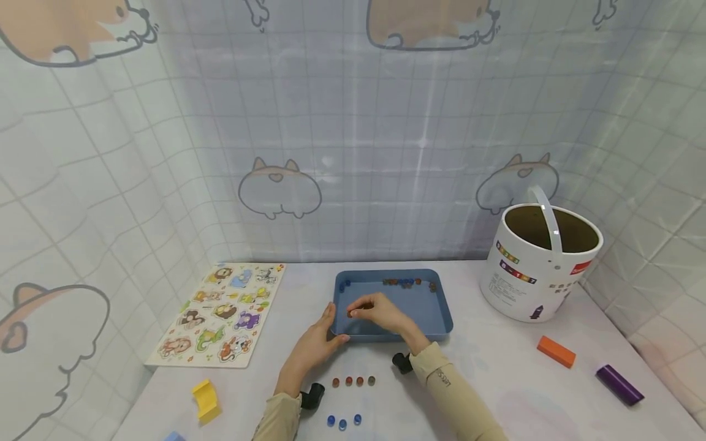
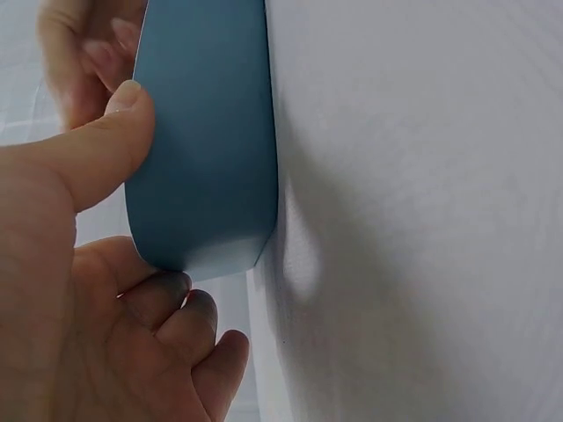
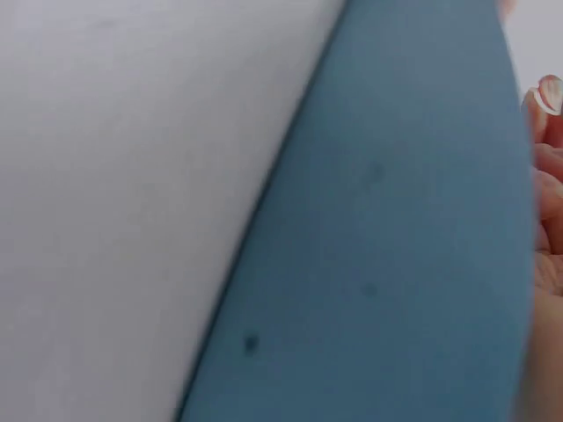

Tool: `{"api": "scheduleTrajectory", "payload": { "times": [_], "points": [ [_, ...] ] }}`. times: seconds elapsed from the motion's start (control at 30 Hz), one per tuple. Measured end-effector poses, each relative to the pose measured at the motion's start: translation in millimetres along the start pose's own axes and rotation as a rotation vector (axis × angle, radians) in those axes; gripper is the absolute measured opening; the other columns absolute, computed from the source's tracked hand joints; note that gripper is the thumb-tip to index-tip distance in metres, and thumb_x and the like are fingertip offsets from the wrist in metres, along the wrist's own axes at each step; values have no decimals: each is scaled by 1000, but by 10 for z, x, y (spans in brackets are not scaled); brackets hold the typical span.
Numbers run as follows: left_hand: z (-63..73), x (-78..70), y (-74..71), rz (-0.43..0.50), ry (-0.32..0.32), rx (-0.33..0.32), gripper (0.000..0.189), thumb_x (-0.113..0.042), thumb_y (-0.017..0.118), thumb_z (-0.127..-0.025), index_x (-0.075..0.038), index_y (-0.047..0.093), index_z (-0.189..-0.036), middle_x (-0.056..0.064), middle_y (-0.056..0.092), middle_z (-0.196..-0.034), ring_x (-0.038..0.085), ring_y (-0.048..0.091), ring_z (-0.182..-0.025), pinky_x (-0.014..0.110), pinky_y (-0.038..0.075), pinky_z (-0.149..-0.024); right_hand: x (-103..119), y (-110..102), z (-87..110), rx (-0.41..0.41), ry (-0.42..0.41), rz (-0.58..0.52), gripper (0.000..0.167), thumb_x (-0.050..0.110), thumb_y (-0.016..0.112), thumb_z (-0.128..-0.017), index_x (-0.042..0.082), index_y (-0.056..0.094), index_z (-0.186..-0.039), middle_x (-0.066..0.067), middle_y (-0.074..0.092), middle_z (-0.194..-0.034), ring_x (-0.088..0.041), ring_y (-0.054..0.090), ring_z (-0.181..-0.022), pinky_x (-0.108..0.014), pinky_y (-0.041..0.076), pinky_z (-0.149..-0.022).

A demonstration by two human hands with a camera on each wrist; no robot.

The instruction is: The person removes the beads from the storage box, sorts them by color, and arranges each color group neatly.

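A shallow blue tray [image 1: 380,337] lies on the table. My left hand [image 1: 313,349] holds its near left corner. In the left wrist view the thumb [image 2: 123,132] lies against the tray's wall near the rim, with the other fingers bent around the corner. Over the tray's left part, my right hand [image 1: 386,315] pinches a small reddish-brown marble [image 1: 350,314] between thumb and index finger. Inside the tray, blue and brown marbles [image 1: 418,282] line the back wall, and a few blue ones [image 1: 344,285] sit at the back left.
Before the tray are several red and brown marbles [image 1: 349,381] in a row, with 3 blue marbles [image 1: 342,424] nearer. An animal puzzle board [image 1: 259,312] and yellow block [image 1: 206,402] lie left. Rightward are a white bucket [image 1: 513,288], an orange block [image 1: 556,351] and a purple block [image 1: 619,384].
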State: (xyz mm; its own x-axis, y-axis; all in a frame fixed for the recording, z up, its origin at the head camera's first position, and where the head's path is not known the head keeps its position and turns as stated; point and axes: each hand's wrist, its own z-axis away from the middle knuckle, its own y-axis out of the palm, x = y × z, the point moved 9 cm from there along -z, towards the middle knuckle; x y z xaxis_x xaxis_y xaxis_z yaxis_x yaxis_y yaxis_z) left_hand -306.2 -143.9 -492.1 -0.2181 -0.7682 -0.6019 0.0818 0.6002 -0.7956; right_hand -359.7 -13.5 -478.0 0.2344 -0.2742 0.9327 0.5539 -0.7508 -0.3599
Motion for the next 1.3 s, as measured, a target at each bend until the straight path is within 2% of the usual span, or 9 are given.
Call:
{"api": "scheduleTrajectory", "payload": {
  "times": [0.2, 0.33, 0.47, 0.6, 0.7, 0.83, 0.97, 1.1, 1.3],
  "points": [
    [-12, 43, 8, 1, -19, -6, 88, -47, 61, -91, -1, 18, -153, 16, 19, -161, 35, 26, -146, 51, 29, -118, 4, -172, 225, -58, -16, -122, 40, 27, 62, -96, -3, 63, -122, -13, 70, -116, -37, 62, -109, -47, 54, -89],
    [-19, 27, 15, 2, -5, -3, 86, -44, 61, -92, -2, 17, -154, 16, 18, -161, 34, 25, -147, 50, 28, -118, -25, -228, 456, -81, -47, -184, 44, 28, 62, -96, -7, 61, -122, -16, 69, -118, -29, 64, -112, -50, 51, -97],
    [-4, 14, -6, -6, -6, -6, 87, -43, 62, -92, -1, 18, -153, 17, 19, -160, 36, 26, -146, 51, 28, -118, -59, -186, 688, -22, -70, -296, 35, 23, 60, -97, -6, 64, -117, -4, 71, -105, -9, 59, -80, -36, 49, -76],
    [5, 18, -25, -14, -8, -13, 87, -44, 62, -91, -1, 19, -153, 18, 20, -160, 37, 28, -145, 51, 29, -117, -101, -104, 871, 59, -56, -404, 29, 19, 60, -96, -4, 65, -114, 9, 68, -95, -5, 43, -66, -31, 36, -65],
    [-5, 11, -17, -19, 6, -10, 87, -45, 61, -92, 0, 19, -153, 19, 20, -160, 38, 28, -145, 51, 29, -117, -151, -65, 982, 72, -24, -339, 33, 20, 61, -96, -7, 65, -114, 11, 70, -96, -2, 51, -71, -22, 43, -67],
    [-12, 4, -13, -17, 10, -12, 87, -45, 61, -92, 1, 19, -153, 20, 20, -159, 38, 28, -145, 52, 29, -117, -194, -11, 1087, 54, 7, -113, 29, 20, 63, -94, -5, 68, -108, 0, 72, -95, -2, 59, -75, -16, 48, -66],
    [-16, 4, -17, -7, -6, -10, 87, -44, 62, -91, -1, 18, -153, 19, 20, -160, 37, 26, -146, 51, 27, -118, -211, 60, 1149, 36, 22, 73, 15, 18, 67, -91, 7, 73, -98, -6, 71, -87, 1, 48, -61, -14, 40, -54],
    [-23, -4, -11, -2, -5, -6, 87, -43, 62, -92, 0, 18, -153, 19, 19, -160, 37, 26, -146, 51, 27, -118, -229, 153, 1173, 45, 12, 138, 7, 14, 70, -88, 11, 74, -93, -2, 72, -84, 2, 48, -60, -15, 41, -54],
    [-11, -2, -9, 9, -7, -5, 87, -44, 62, -92, 0, 19, -153, 18, 18, -160, 36, 24, -147, 50, 26, -119, -253, 215, 1177, 38, 11, 141, 5, 11, 72, -86, 11, 74, -90, 1, 72, -86, 2, 53, -66, -15, 44, -59]
  ]
}}
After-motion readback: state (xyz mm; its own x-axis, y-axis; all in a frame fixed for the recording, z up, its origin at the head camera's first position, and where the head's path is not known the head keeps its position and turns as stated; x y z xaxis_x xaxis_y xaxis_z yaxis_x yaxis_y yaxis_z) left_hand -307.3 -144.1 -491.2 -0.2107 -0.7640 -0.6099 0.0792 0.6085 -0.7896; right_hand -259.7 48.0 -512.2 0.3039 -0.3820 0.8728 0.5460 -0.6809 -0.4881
